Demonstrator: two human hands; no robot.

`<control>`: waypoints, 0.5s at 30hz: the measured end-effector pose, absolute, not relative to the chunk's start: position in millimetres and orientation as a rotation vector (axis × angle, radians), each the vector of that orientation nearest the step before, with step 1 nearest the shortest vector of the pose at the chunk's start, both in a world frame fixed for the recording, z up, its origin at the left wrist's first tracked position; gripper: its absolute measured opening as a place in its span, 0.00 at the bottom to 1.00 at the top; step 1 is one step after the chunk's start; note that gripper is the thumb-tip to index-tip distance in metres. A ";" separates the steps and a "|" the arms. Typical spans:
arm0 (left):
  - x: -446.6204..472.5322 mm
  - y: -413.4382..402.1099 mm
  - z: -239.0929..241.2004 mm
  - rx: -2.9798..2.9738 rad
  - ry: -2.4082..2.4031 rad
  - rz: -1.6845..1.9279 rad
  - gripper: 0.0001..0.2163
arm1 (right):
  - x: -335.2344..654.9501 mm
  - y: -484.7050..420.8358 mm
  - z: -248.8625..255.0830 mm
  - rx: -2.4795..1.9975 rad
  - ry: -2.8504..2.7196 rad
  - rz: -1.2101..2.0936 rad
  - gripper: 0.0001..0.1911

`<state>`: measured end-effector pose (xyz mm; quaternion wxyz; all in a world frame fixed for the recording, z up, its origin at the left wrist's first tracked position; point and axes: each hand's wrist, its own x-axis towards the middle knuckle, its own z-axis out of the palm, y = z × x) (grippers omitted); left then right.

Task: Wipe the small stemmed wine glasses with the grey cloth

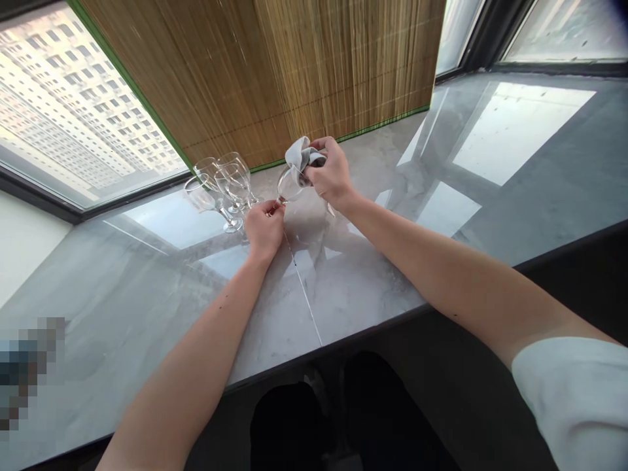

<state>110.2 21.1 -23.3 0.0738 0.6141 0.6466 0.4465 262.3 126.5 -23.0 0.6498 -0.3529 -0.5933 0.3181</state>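
My left hand is closed around the lower part of a clear wine glass, whose stem and foot are mostly hidden by the fingers. The bowl tilts up and to the right. My right hand grips a light grey cloth bunched at the rim of that glass; whether part of it is inside the bowl I cannot tell. Just left of my left hand, several more wine glasses stand upright in a close group on the grey marbled ledge.
Behind the glasses hangs a bamboo blind with a green edge, its bottom at the ledge. Windows rise on both sides. The ledge is glossy with bright reflections, and its dark front edge runs before my legs. A blurred-out patch lies far left.
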 end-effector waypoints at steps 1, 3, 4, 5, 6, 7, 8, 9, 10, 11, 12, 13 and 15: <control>110.4 21.2 -23.5 1.841 1.930 1.358 0.09 | 263.2 128.6 -23.0 -0.792 -1.312 0.783 0.13; 111.2 21.2 -23.8 1.830 1.896 1.402 0.08 | 264.7 129.7 -21.7 -0.791 -1.235 0.912 0.12; 111.7 21.1 -23.7 1.823 1.874 1.422 0.08 | 264.9 128.3 -20.5 -0.816 -1.196 0.975 0.12; 112.3 20.8 -23.5 1.820 1.853 1.434 0.09 | 264.5 125.5 -18.9 -0.858 -1.160 1.031 0.12; 112.8 20.5 -23.1 1.821 1.835 1.438 0.09 | 263.5 121.5 -17.0 -0.909 -1.129 1.078 0.13; 113.2 20.1 -22.7 1.824 1.819 1.435 0.10 | 262.1 116.7 -15.0 -0.956 -1.105 1.114 0.13; 113.5 19.8 -22.2 1.821 1.806 1.431 0.12 | 260.3 111.6 -12.9 -0.979 -1.096 1.137 0.14; 113.5 19.6 -21.7 1.810 1.795 1.432 0.14 | 258.4 106.7 -10.9 -0.977 -1.099 1.152 0.14; 113.2 19.5 -21.4 1.790 1.783 1.440 0.15 | 256.8 102.3 -9.0 -0.956 -1.111 1.167 0.15; 112.8 19.6 -21.2 1.763 1.769 1.457 0.17 | 255.5 98.9 -7.4 -0.927 -1.122 1.180 0.15; 112.2 19.8 -21.2 1.735 1.753 1.478 0.18 | 254.6 96.4 -5.9 -0.896 -1.129 1.190 0.15; 111.6 20.0 -21.3 1.707 1.740 1.498 0.19 | 254.2 94.9 -4.7 -0.867 -1.131 1.194 0.15; 110.8 20.3 -21.7 1.661 1.737 1.518 0.21 | 254.8 93.6 -2.4 -0.814 -1.128 1.158 0.15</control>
